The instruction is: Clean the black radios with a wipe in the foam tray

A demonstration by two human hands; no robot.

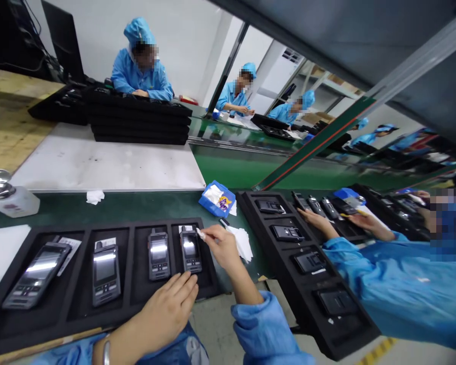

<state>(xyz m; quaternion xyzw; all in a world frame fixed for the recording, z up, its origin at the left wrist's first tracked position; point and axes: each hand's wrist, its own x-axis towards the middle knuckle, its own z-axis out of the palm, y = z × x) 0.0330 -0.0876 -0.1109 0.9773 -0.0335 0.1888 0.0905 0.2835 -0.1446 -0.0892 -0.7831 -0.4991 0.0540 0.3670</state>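
Note:
A black foam tray [79,310] in front of me holds several black handsets with lit screens. My left hand [167,309] lies flat, fingers stretched out, its tips on the bottom of the rightmost handset [190,249]. My right hand [222,246] is pinched on a white wipe [241,242], pressing a corner of it against the top right of that same handset. Both my sleeves are blue.
A second black tray [307,274] of handsets lies to my right, where a person in blue [383,284] reaches over it. A blue pack of wipes [217,198], a liquid dispenser bottle [11,198], stacked black trays [137,119] and seated workers stand beyond.

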